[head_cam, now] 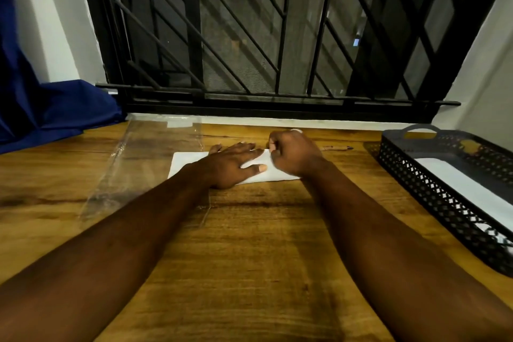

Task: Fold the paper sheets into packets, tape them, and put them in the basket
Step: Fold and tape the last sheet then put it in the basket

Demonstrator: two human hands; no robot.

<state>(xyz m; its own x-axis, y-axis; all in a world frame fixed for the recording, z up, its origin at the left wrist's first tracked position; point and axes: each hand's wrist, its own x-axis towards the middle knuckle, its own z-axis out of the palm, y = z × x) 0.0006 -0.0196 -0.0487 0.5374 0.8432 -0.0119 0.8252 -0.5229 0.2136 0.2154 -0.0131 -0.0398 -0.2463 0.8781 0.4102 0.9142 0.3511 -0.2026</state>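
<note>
A folded white paper sheet (186, 163) lies flat on the wooden table (249, 258), in the middle toward the far side. My left hand (233, 165) lies on it with straight fingers, pressing it down. My right hand (293, 154) is curled into a fist at the paper's right end, fingertips down at the paper's far edge; whether it pinches something there cannot be told. A black perforated basket (433, 197) stands at the right, with a white paper packet (469, 189) lying inside it.
A clear plastic sheet (133, 175) lies on the table's left half. A pen (336, 148) rests just beyond my right hand. Blue cloth (55, 108) is bunched at the far left. A black window grille (263, 36) closes the far side.
</note>
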